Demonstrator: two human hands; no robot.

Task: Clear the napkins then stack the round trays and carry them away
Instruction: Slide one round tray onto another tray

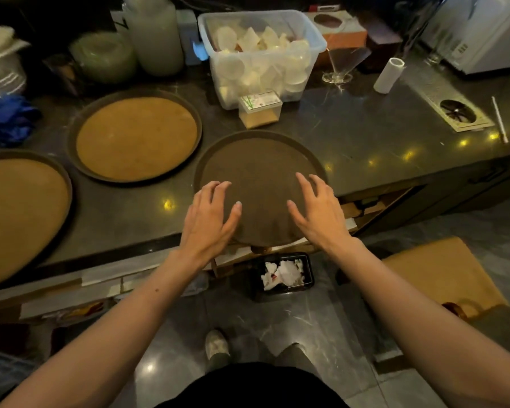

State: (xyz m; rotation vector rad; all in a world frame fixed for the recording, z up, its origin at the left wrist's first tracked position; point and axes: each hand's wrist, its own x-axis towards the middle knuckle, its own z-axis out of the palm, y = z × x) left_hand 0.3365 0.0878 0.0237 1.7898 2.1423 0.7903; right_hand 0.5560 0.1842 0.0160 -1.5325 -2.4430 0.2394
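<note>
Three round trays lie on the dark counter. A dark brown tray [256,160] sits at the centre, its near edge hanging over the counter's front. My left hand [209,216] hovers over its near left side, fingers spread and empty. My right hand [318,210] hovers over its near right side, also spread and empty. A tan-lined tray [136,136] lies to the left, and another tan tray [18,213] lies at the far left edge. Crumpled white napkins [283,273] fill a black bin [308,272] on the floor below the counter.
Behind the trays stand a clear tub of white cups [262,54], a small toothpick box [259,108], a martini glass [340,64] and a white roll [389,75]. Blue cloth [6,119] lies at the left. A tan stool [442,269] stands at my right.
</note>
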